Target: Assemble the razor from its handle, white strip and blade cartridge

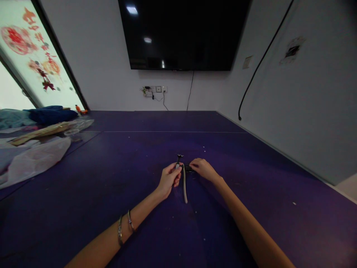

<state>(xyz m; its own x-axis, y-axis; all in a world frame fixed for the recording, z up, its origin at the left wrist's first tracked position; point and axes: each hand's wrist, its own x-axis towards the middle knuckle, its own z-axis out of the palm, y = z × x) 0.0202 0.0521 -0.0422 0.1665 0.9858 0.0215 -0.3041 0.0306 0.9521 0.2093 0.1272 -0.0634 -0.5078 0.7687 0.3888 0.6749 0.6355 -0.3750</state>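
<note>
A pale wall is rising beyond the grip, a purple surface is spreading beneath, a black television is hanging ahead. The left hand and right hand are flanking a pale tube, the left clamping a silver-and-black piece, the right curling at a dark object, its hold unclear.

One left hand and one right hand make two. There are two bracelets, one pale tube, one TV, one thick black cable, one cord hanging from the TV and one wall hole. The dark parts cannot be counted.
</note>
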